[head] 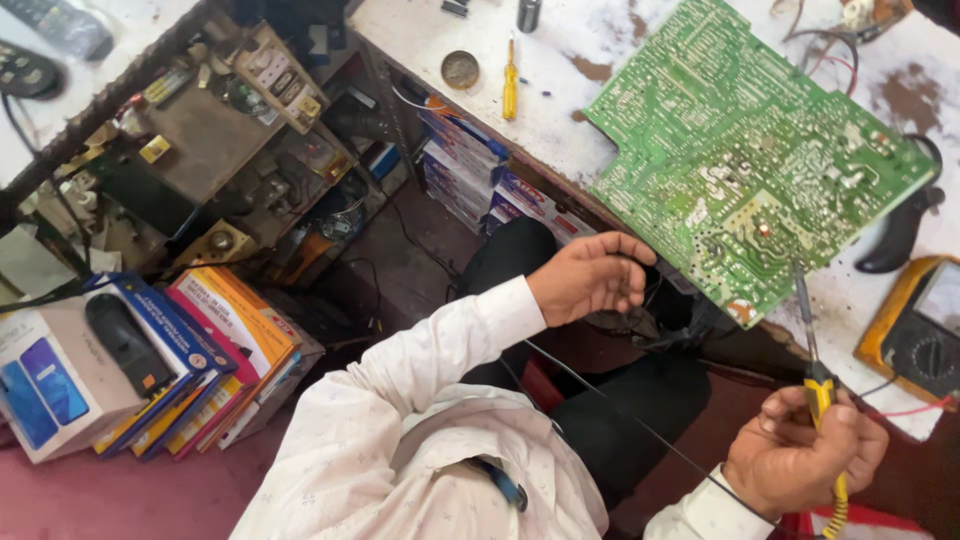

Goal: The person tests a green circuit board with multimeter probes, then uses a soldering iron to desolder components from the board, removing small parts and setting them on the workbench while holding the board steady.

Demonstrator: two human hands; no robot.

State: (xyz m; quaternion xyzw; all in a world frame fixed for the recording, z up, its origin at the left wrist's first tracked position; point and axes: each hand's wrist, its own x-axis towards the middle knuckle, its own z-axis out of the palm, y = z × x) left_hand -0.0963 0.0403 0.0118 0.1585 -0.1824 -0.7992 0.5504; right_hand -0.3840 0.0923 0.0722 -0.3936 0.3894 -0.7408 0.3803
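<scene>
A large green circuit board (pixel 740 150) lies solder side up on a stained white workbench (pixel 560 110), overhanging its near edge. My right hand (pixel 800 455) grips a yellow-handled soldering iron (pixel 815 370), and its thin metal tip rests on the board's near edge. My left hand (pixel 590 275) is curled just left of the board's near corner, fingers closed around a thin black wire (pixel 645 290). A dark thin lead (pixel 620 405) runs across my lap toward my right wrist.
A yellow multimeter (pixel 920 330) sits right of the board, with a black curved tool (pixel 900 230) beside it. On the bench lie a yellow screwdriver (pixel 510 85) and a round tin (pixel 460 70). Stacked boxes (pixel 200 350) and a cluttered shelf (pixel 230 130) stand at left.
</scene>
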